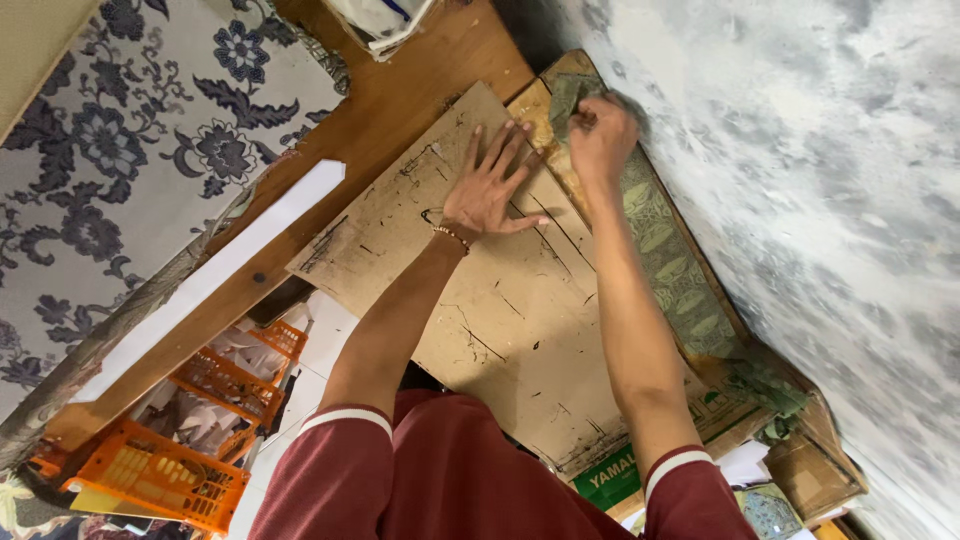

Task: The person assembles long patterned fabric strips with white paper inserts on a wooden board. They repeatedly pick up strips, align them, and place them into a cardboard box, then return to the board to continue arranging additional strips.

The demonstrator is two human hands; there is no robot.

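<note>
The left hand lies flat, fingers spread, pinning the scarred brown board to the wooden worktop so it cannot slide; the right hand pinches the green patterned cloth strip along the worktop's wall-side edge, holding it taut

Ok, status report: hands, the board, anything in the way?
Left hand flat, fingers spread on brown board. Right hand pinching green patterned fabric strip at board's edge. Nothing lying on the board.
</note>
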